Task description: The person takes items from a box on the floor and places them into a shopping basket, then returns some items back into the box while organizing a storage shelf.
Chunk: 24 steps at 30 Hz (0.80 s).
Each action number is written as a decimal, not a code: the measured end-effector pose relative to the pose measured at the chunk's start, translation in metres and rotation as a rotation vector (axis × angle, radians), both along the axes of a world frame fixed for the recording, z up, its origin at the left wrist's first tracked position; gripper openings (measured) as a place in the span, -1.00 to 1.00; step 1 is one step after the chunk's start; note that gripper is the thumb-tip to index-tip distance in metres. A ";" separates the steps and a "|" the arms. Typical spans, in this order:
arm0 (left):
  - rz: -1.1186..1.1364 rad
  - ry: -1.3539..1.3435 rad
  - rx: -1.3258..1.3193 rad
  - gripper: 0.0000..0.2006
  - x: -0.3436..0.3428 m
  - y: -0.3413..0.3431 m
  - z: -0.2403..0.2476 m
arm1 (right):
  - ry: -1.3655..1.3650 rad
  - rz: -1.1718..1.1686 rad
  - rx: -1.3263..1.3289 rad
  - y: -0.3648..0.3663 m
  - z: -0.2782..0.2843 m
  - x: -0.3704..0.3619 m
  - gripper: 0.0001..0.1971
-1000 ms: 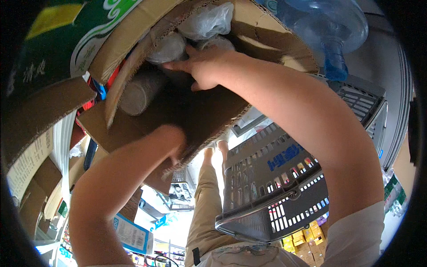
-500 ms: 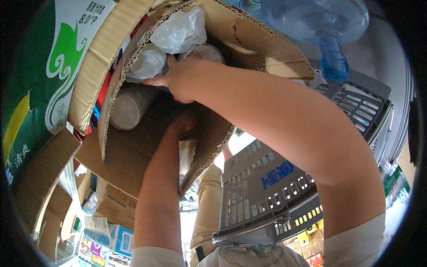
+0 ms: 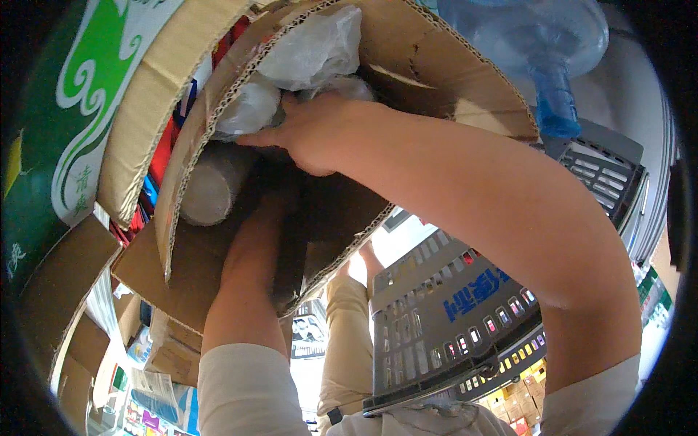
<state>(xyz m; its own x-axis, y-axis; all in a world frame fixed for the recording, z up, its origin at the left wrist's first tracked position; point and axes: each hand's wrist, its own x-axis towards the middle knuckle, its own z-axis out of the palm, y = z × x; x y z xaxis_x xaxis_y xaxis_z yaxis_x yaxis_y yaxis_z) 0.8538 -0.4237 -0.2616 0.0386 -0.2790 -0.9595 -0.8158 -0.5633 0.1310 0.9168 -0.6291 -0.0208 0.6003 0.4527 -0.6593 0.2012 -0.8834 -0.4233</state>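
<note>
Inside a tall open cardboard box [image 3: 502, 109], my right hand [image 3: 320, 134] has its thumb and a finger on either side of a rounded, plastic-wrapped bundle [image 3: 251, 107]. A crumpled translucent plastic bag [image 3: 316, 51] lies just beyond it, and another clear wrapped round thing [image 3: 345, 89] is partly behind my hand. Lower down stands a greyish cylinder [image 3: 209, 192], its round end toward me. My left hand [image 3: 280, 196] is sunk deep in the box's shadow; its fingers and anything in them are hidden.
A green and white carton [image 3: 80, 94] stands at the left. Large blue water bottle [image 3: 552, 43] hangs neck-down at the upper right. A grey plastic basket [image 3: 436, 312] is below my right arm, and another dark basket [image 3: 596, 171] lies farther right. Loose cardboard flaps [image 3: 65, 276] stick out at lower left.
My left arm has reached farther into the box, its sleeve now higher in view. My right hand stays at the wrapped bundle. The view has shifted slightly.
</note>
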 end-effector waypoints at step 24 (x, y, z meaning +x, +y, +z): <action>1.687 0.941 -0.653 -0.78 0.091 -0.011 0.232 | 0.106 0.080 -0.060 -0.056 0.032 -0.028 -0.03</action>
